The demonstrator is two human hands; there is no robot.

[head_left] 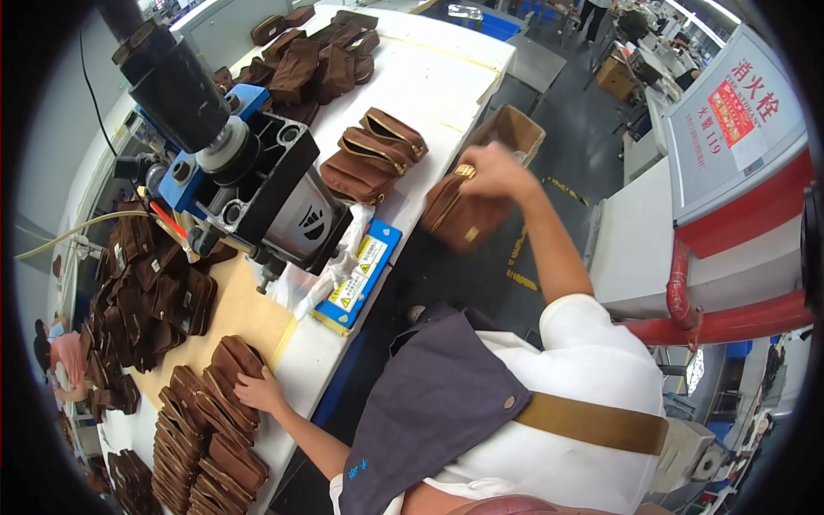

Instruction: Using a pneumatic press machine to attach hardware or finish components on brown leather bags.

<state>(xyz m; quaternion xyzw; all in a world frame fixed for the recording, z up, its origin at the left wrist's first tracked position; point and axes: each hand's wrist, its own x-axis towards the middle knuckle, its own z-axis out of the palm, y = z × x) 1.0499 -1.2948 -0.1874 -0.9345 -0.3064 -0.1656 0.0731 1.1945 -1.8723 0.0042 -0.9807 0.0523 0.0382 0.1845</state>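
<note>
one brown pouch (457,215) in right hand (493,170), three pouches (371,154) on table (429,77)

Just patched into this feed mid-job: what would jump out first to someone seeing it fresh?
A big black-and-silver press cylinder on a blue bracket looms over the white worktable at upper left. The right hand holds a brown zippered fabric pouch in the air beyond the table edge. The left hand rests on rows of stacked brown pouches at lower left.
</note>
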